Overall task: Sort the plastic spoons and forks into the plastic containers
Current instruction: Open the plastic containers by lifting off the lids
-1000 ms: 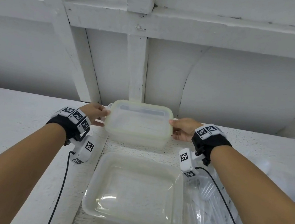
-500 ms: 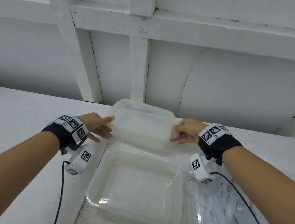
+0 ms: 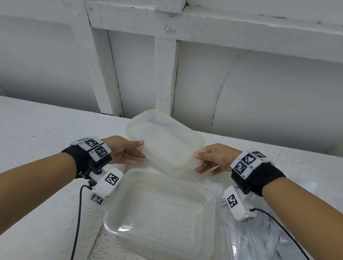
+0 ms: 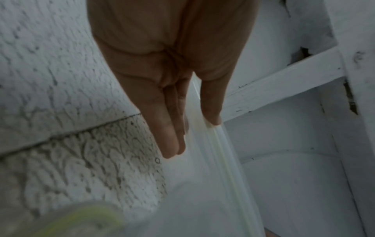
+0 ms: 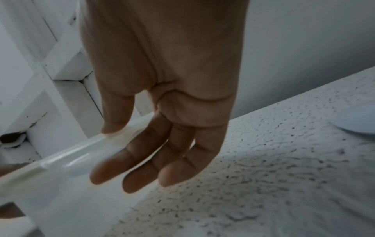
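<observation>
A clear lid [image 3: 164, 142] with a yellow-green seal is held tilted above the back of the white bench, its far left corner highest. My left hand [image 3: 127, 150] pinches its left edge, thumb on top and fingers beneath. My right hand [image 3: 212, 158] pinches the right edge the same way. In the left wrist view the lid edge [image 4: 219, 152] runs between the thumb and fingers of my left hand [image 4: 194, 136]. In the right wrist view my right hand [image 5: 113, 149] holds the lid edge [image 5: 67, 154]. An open clear container [image 3: 112, 219] sits nearer me. Clear plastic spoons and forks lie in a bag [image 3: 259, 248] to its right.
A translucent container body [image 3: 175, 172] shows just under the lid. A white wall with wooden beams [image 3: 162, 74] rises close behind the bench. Black wrist cables [image 3: 79, 215] trail down on both sides. Bare rough bench top [image 3: 25, 133] stretches to the left.
The lid, flat on the far container a second ago, has come up and tilted. My left hand let go briefly, then took the lid's edge again.
</observation>
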A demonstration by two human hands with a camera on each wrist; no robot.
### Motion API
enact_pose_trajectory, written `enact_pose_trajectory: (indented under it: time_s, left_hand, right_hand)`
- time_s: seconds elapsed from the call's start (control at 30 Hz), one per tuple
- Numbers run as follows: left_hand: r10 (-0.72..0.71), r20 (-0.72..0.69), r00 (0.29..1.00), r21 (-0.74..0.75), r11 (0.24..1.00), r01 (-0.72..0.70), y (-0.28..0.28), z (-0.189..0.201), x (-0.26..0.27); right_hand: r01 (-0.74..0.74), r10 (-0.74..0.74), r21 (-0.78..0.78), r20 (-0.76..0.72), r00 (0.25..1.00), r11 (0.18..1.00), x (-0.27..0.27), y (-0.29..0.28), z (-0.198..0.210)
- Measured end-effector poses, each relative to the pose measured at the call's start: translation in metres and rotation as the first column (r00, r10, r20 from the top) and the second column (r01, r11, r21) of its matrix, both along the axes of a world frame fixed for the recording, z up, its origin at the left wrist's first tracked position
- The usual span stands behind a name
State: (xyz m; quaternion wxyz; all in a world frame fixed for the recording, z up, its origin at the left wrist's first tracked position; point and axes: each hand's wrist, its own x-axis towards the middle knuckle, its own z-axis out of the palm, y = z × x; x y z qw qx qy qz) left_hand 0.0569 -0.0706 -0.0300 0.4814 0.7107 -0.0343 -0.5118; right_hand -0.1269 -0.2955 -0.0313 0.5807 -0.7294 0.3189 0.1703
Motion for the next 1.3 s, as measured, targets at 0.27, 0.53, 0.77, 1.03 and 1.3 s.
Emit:
enact_pose_trajectory:
  time_s: [0.27,0.53,0.77,1.03,1.3]
  left_hand:
    - [0.018,0.019,1.000,-0.034,0.999,-0.017,0.002,-0.003,-0.003]
    - [-0.011,0.108,0.994,0.028,1.000,0.008,0.004,0.002,-0.004]
    - [-0.020,0.135,0.991,0.034,0.999,0.015,0.000,0.002,-0.004]
    - [-0.018,0.143,0.990,0.028,1.000,0.014,0.000,-0.001,-0.002]
    - [-0.028,0.157,0.987,0.055,0.998,0.019,-0.001,0.004,-0.003]
  right_hand:
    - [-0.040,0.040,0.003,-0.024,0.999,0.999,0.001,-0.003,-0.002]
    - [-0.158,0.114,-0.274,-0.170,0.979,0.949,0.038,-0.017,0.033]
    - [-0.197,0.167,-0.399,-0.109,0.980,0.896,0.088,-0.016,0.028]
    - [-0.254,0.223,-0.422,-0.122,0.967,0.871,0.106,-0.028,0.004]
    - [-0.198,0.217,-0.501,-0.021,0.976,0.842,0.100,-0.028,-0.003]
